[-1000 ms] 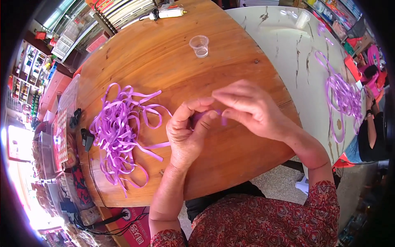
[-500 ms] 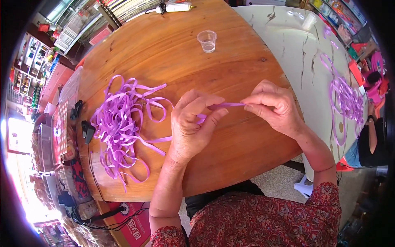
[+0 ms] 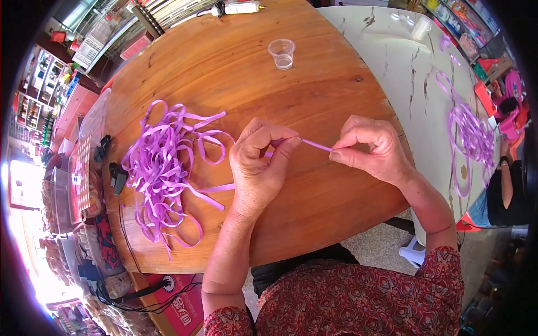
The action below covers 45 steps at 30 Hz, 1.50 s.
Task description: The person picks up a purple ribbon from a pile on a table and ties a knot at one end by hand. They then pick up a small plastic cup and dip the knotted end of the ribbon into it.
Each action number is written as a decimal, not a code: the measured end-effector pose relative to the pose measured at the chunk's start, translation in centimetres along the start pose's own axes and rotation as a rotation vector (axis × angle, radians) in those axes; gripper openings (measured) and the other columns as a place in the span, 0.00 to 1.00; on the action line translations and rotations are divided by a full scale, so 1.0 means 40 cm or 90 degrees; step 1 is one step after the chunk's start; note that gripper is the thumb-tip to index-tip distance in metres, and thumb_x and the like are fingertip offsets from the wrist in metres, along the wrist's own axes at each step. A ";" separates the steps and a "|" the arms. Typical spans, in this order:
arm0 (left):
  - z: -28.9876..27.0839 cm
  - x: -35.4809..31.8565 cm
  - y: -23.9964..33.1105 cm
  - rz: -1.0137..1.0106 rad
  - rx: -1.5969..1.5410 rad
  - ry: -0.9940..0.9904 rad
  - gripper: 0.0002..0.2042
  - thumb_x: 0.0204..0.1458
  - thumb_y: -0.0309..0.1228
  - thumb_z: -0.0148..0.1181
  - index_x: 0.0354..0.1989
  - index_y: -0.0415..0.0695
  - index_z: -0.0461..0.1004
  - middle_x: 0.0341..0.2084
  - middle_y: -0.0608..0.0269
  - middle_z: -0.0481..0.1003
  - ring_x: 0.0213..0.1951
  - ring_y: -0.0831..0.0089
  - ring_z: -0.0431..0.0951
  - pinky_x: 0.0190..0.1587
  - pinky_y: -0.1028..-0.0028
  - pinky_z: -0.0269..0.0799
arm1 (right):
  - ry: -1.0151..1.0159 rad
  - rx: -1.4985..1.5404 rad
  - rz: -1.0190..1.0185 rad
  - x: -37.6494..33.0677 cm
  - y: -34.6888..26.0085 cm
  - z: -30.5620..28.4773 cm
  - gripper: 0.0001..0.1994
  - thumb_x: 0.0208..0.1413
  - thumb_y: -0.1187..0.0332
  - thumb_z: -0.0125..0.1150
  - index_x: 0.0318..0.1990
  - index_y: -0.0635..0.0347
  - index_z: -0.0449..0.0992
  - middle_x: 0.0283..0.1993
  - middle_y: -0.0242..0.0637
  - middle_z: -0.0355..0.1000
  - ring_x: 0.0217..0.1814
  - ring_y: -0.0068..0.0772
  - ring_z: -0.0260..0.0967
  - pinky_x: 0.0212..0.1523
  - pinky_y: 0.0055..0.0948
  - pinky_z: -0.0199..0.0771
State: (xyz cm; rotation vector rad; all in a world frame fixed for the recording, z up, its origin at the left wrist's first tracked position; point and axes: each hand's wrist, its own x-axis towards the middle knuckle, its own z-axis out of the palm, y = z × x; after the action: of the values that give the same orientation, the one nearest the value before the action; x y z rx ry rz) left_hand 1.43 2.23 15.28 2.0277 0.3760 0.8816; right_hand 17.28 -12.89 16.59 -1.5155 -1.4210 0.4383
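A thin purple ribbon (image 3: 316, 145) stretches between my two hands above the wooden table. My left hand (image 3: 262, 157) pinches it between thumb and forefinger, the other fingers curled. At its right end the ribbon is gripped by the thumb and fingertips of my right hand (image 3: 370, 147). From behind my left hand the ribbon runs back toward a loose, tangled heap of purple ribbon (image 3: 162, 173) on the table's left side. Part of the strand is hidden by my left hand.
The wooden table (image 3: 314, 224) carries a clear plastic cup (image 3: 282, 53), a white glue gun (image 3: 238, 8) at the far edge and a black plug (image 3: 117, 178). On the white marbled table (image 3: 392, 67) lies another ribbon heap (image 3: 471, 134). A person's arm (image 3: 506, 187) shows at far right.
The stretch of ribbon between my hands now slopes down to the right and looks narrower. My left fingertips have closed tighter and shifted slightly left.
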 end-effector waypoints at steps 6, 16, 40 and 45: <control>0.032 -0.014 -0.007 -0.192 -0.188 0.032 0.05 0.49 0.21 0.61 0.35 0.40 0.75 0.22 0.71 0.72 0.21 0.87 0.68 0.19 0.87 0.64 | -0.041 0.258 0.042 0.008 0.000 0.030 0.05 0.49 0.79 0.62 0.35 0.63 0.79 0.32 0.35 0.72 0.34 0.23 0.68 0.34 0.20 0.67; 0.051 -0.031 -0.001 -0.203 -0.335 0.063 0.06 0.52 0.23 0.59 0.38 0.40 0.76 0.27 0.70 0.74 0.25 0.88 0.69 0.18 0.89 0.63 | 0.026 0.122 -0.024 0.058 -0.005 0.072 0.14 0.51 0.80 0.59 0.46 0.59 0.77 0.35 0.33 0.72 0.38 0.23 0.69 0.39 0.19 0.69; 0.057 -0.039 0.027 -0.386 -0.519 0.083 0.04 0.51 0.28 0.62 0.35 0.44 0.78 0.22 0.78 0.72 0.19 0.92 0.59 0.18 0.88 0.53 | 0.130 -0.130 -0.109 0.054 -0.008 0.086 0.13 0.44 0.81 0.65 0.40 0.63 0.75 0.34 0.34 0.74 0.35 0.25 0.71 0.37 0.21 0.70; 0.057 -0.034 0.028 -0.383 -0.562 0.080 0.04 0.52 0.28 0.60 0.34 0.41 0.76 0.19 0.73 0.70 0.16 0.85 0.60 0.16 0.83 0.56 | 0.058 0.162 0.007 0.046 0.009 0.070 0.12 0.51 0.80 0.60 0.44 0.65 0.73 0.39 0.33 0.73 0.41 0.20 0.71 0.40 0.19 0.71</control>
State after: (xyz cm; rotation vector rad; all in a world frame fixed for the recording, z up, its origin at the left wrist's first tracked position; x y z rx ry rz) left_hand 2.02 -0.55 14.75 0.9674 0.5133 0.6251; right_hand 15.72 -10.04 15.65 -1.3219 -1.2372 0.5293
